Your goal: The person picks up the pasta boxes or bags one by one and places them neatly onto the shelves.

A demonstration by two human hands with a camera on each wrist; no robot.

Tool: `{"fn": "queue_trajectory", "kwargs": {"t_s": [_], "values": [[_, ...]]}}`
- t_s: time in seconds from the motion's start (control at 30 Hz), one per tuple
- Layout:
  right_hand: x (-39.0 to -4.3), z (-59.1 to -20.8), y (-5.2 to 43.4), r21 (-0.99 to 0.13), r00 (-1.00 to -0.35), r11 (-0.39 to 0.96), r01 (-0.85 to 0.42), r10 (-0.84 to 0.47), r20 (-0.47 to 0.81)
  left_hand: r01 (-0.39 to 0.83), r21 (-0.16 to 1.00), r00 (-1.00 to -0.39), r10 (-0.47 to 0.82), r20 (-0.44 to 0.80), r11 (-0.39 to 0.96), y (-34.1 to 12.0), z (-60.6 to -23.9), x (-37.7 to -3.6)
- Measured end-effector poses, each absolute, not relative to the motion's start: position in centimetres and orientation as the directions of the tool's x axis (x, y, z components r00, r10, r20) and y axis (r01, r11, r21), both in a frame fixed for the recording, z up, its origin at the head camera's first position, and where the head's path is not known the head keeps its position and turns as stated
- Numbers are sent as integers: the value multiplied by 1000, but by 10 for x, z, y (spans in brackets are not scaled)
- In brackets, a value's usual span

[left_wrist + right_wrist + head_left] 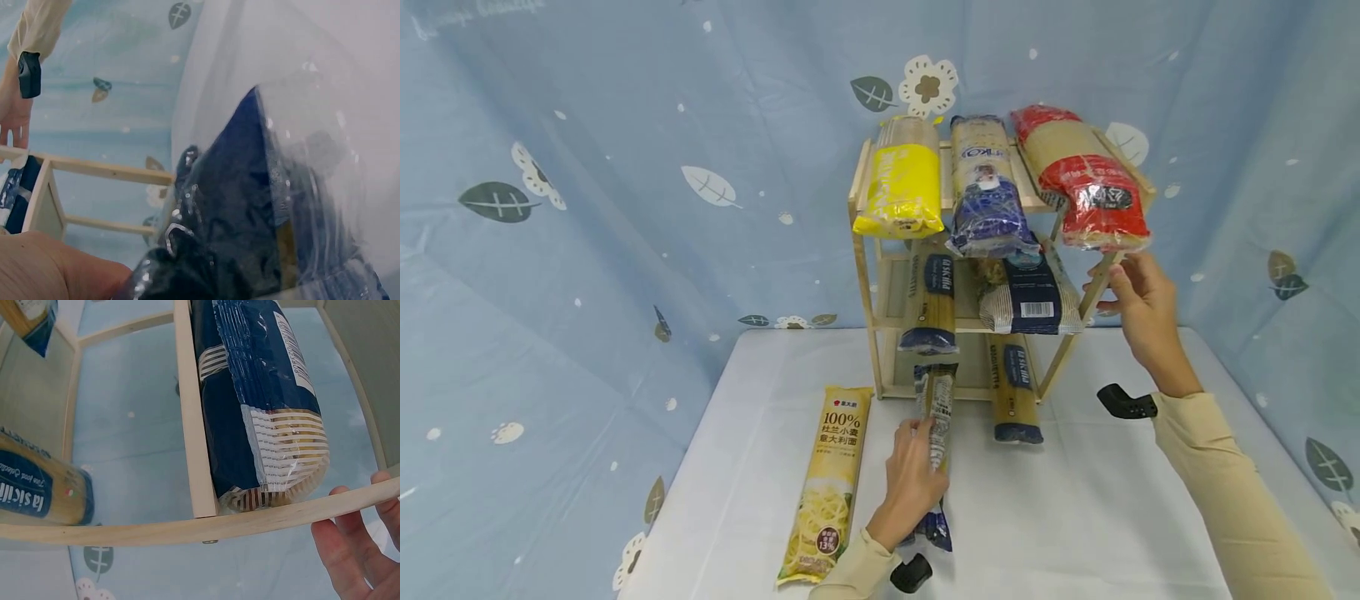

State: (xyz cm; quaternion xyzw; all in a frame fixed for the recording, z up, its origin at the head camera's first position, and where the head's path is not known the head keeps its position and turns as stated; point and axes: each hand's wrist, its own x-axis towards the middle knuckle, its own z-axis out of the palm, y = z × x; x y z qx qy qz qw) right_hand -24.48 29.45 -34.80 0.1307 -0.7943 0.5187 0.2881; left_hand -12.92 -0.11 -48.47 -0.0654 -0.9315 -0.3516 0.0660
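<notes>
In the head view my left hand point(913, 475) holds a narrow spaghetti packet point(937, 400) with dark blue ends, in front of the wooden rack point(867, 283). The packet's crinkled clear-and-navy wrapper point(231, 206) fills much of the left wrist view, beside my thumb. My right hand point(1150, 321) grips the rack's right front post point(269, 522), fingers around its edge. A navy pasta bag point(1036, 292) lies on the middle shelf near that hand. Left of it on this shelf is a spaghetti pack point(929, 300); another spaghetti pack point(1017, 387) lies on the bottom shelf.
A yellow noodle bag point(904, 179), a blue one point(988, 187) and a red one point(1086, 179) lie across the top shelf, ends jutting forward. A long yellow pasta packet point(827, 483) lies on the white table point(1090, 517), left of my left hand. Patterned blue cloth point(625, 208) hangs behind.
</notes>
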Motion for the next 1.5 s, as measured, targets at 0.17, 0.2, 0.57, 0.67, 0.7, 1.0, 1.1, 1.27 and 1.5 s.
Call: {"fn": "queue_trajectory", "kwargs": {"t_s": [0.17, 0.2, 0.57, 0.67, 0.7, 1.0, 1.1, 1.27, 1.5], "values": [[-246, -348, 291, -744, -798, 432, -510, 87, 597, 167, 649, -983, 73, 169, 742, 4, -482, -140], [-245, -347, 291, -745, -799, 431, -509, 85, 595, 164, 648, -983, 71, 168, 744, 5, -481, -142], [-244, -345, 290, -748, -807, 436, -500, 78, 585, 166, 660, -984, 78, 161, 732, 18, -468, -168], [-244, -345, 290, -750, -810, 437, -496, 78, 581, 167, 655, -983, 71, 170, 737, 22, -465, -177], [-244, -345, 290, -750, -810, 437, -496, 77, 581, 168, 650, -982, 68, 175, 741, 23, -464, -179], [-242, -345, 290, -736, -799, 448, -508, 74, 596, 168, 608, -981, 71, 181, 776, 37, -465, -202], [-242, -344, 290, -737, -798, 442, -511, 75, 598, 157, 574, -985, 82, 155, 803, 43, -467, -211], [-242, -345, 291, -737, -798, 443, -510, 76, 598, 184, 592, -979, 92, 183, 785, 52, -472, -224], [-240, -343, 289, -741, -798, 429, -516, 76, 598, 263, 567, -952, 115, 284, 780, 64, -482, -244]]}}
